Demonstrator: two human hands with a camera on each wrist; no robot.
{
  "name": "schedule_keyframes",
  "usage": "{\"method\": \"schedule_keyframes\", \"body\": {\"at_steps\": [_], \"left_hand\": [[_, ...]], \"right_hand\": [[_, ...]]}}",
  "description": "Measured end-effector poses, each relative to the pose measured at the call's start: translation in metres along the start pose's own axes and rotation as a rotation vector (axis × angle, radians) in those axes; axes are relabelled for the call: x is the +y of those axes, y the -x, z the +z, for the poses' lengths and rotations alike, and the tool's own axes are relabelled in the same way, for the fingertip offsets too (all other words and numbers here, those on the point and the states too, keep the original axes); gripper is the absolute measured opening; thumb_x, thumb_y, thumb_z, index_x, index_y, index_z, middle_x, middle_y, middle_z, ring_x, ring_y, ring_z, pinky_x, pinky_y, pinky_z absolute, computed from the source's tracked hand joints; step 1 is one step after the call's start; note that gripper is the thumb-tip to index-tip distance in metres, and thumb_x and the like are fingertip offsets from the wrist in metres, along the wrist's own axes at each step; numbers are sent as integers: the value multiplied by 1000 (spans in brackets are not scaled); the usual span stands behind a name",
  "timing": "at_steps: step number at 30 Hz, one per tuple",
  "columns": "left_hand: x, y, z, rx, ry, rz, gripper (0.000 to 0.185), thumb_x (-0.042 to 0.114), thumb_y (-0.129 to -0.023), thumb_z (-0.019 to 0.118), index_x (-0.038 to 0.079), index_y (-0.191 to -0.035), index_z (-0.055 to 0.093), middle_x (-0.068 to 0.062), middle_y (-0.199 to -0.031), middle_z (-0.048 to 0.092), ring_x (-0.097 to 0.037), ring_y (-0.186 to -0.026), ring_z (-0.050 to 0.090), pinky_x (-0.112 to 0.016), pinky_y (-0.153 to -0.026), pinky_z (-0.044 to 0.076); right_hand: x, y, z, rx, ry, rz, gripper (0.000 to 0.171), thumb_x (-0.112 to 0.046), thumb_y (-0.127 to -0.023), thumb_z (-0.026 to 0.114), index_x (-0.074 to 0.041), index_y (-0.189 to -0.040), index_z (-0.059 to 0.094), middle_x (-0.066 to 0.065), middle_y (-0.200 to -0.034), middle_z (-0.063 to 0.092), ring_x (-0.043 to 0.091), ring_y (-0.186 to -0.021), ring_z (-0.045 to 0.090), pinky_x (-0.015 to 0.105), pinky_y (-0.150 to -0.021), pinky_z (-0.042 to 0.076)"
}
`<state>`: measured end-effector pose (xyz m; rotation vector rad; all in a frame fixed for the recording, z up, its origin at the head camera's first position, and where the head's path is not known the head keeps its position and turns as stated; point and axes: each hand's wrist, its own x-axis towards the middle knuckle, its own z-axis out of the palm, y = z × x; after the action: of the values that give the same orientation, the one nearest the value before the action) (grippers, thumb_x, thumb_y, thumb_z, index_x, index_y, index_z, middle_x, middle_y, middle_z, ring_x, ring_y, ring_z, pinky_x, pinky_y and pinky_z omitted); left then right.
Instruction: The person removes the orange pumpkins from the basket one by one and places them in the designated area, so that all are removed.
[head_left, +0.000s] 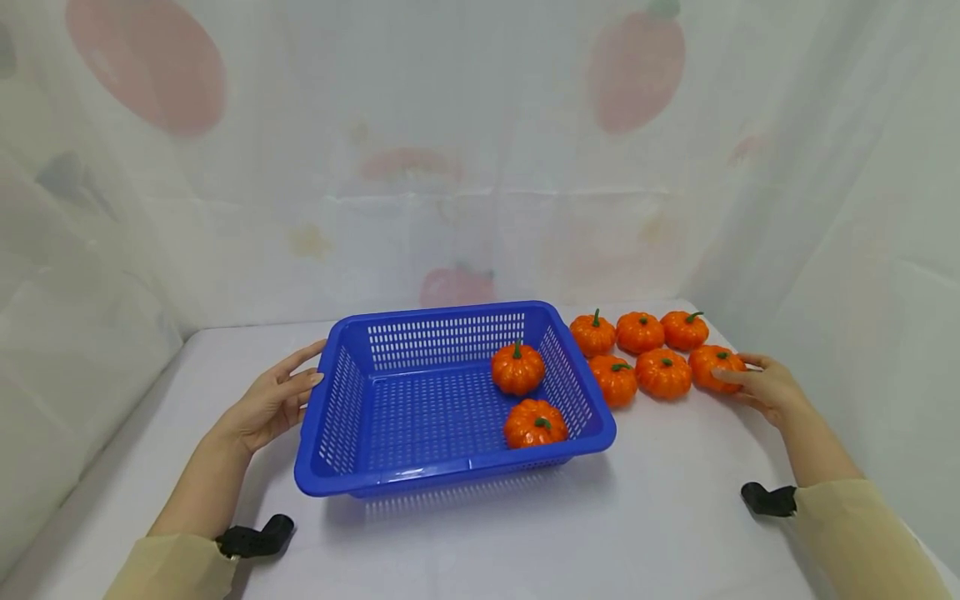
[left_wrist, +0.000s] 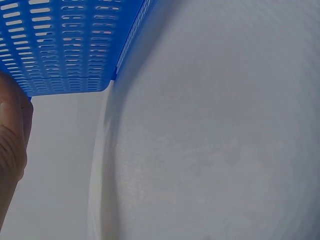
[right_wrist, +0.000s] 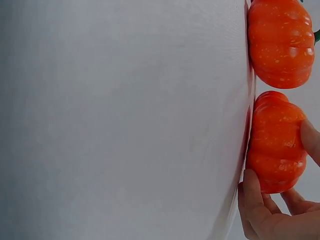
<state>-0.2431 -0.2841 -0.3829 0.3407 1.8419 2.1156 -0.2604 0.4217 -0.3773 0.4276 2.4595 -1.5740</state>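
Right hand (head_left: 761,385) on pumpkin (head_left: 716,367); left hand (head_left: 273,400) at basket (head_left: 330,417).
Right wrist view alone shows fingers curled round the speckled, ribbed orange pumpkin; left fingers straight.

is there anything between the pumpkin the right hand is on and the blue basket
Yes. The right hand grips the rightmost pumpkin, and two other front-row pumpkins sit on the table between it and the blue basket. The basket's near side wall also rises in between.
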Motion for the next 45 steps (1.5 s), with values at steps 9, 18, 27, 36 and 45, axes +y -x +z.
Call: {"method": "schedule_keyframes", "body": {"at_steps": [9,18,27,36,45], "left_hand": [[1,0,0,-4,4,3,66,11,-105,42,13,-160,5,6,-115,71,-10,-94,74,-28,-79,62],[2,-1,2,-17,7,6,66,10,-105,42,13,-160,5,5,-115,71,-11,-95,74,-28,-79,62],[2,-1,1,-23,8,11,66,9,-105,41,12,-160,4,5,-115,70,-10,-94,74,-28,-79,62],[1,0,2,-3,13,-7,68,11,-105,43,13,-160,4,5,-114,71,-10,-94,74,-28,-79,62],[0,0,0,-5,12,-3,67,11,-105,43,14,-160,5,5,-114,71,-10,-94,74,-28,-79,62]], "right_hand": [[0,2,1,10,45,-20,92,-29,-96,62,9,-154,1,35,-158,8,-10,-81,49,14,-78,56],[-1,3,0,40,102,-26,95,-31,-95,63,9,-154,1,37,-159,8,37,-126,42,10,-73,53],[-10,6,-2,259,71,-33,91,-43,-95,59,2,-156,10,34,-161,9,49,-143,29,41,-105,50],[-41,17,1,386,-129,-61,92,-45,-90,67,-8,-158,17,24,-164,14,3,-89,56,5,-63,52],[-82,37,33,190,-3,-183,87,-47,-96,56,-3,-158,12,27,-163,15,39,-140,38,27,-100,53]]}}
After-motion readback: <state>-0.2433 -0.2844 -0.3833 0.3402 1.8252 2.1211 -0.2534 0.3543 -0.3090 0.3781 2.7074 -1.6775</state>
